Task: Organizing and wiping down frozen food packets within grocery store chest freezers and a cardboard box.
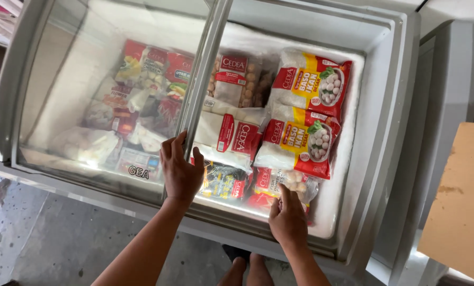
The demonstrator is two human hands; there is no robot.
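I stand over a chest freezer (377, 159) and look straight down into it. My left hand (180, 170) rests flat on the sliding glass lid (83, 100), fingers spread along its metal edge bar (204, 90), pressing against it rather than gripping anything. My right hand (288, 218) is at the near rim of the freezer, loosely curled with the forefinger stretched out, its tip touching a clear bag of pale frozen balls (292, 182) that lies in the open half, right by the front wall. Just beyond that bag lie two red and yellow packets (300, 140), one behind the other, and beside them a white and red packet (229, 137). More packets show dimly under the glass on the left. My bare feet (246, 267) show below on the grey concrete floor (62, 238).
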